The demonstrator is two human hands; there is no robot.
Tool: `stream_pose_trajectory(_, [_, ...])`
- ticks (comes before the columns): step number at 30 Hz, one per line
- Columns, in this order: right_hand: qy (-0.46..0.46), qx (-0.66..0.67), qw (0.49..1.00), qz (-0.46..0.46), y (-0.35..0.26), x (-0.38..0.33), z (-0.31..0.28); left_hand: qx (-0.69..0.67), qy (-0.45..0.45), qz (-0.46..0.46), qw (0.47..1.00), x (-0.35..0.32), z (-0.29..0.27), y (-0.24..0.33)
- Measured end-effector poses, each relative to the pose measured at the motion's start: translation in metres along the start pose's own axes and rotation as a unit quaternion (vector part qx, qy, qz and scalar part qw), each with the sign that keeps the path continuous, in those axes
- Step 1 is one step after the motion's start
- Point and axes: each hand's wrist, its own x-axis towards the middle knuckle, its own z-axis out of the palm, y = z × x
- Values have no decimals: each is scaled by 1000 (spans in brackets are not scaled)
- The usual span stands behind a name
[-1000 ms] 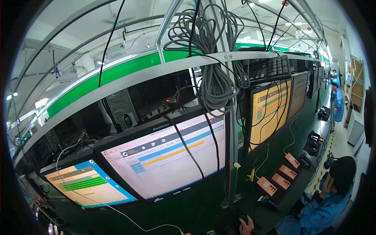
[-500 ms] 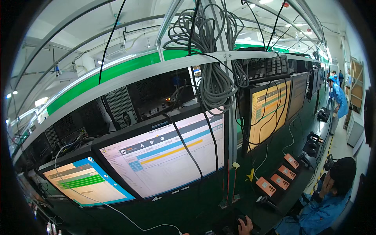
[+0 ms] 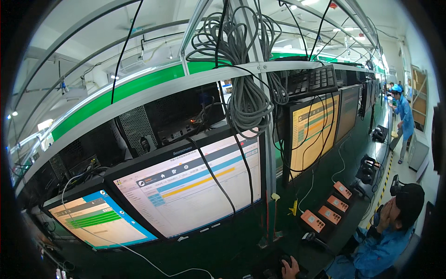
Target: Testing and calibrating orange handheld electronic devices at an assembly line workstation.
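Note:
My right hand (image 3: pixel 290 268) comes in at the lower edge, fingers curved over a dark computer mouse (image 3: pixel 284 257) on the dark green bench. Only part of that hand shows. My left hand is out of view. A white cable (image 3: pixel 139 253) runs across the bench toward the lower edge, left of my right hand. Ahead stand a large monitor (image 3: pixel 195 186) with a white page and a smaller monitor (image 3: pixel 100 218) with green bars. Black cables hang in front of the large screen.
Several orange phones (image 3: pixel 312 221) lie on a dark stand at right, with a black handheld scanner (image 3: pixel 316 242) nearby. A metal post (image 3: pixel 269 162) bears coiled grey cables (image 3: pixel 251 102). A seated person (image 3: pixel 385 242) in blue is close at right; another person (image 3: pixel 404 114) stands farther off.
The whole view has shifted slightly, with the monitors sitting a little farther left. My right hand stays on the mouse. The distant standing person in blue is more upright.

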Motion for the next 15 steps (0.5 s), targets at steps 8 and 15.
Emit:
stream_pose_trajectory(8, [6, -1, 1000, -5, -2, 3, 0, -2, 0, -3, 1000, 4, 1, 4])
stream_pose_trajectory(15, [-8, -10, 1000, 2, -5, 2, -2, -4, 1, -7, 1000, 5, 2, 5])
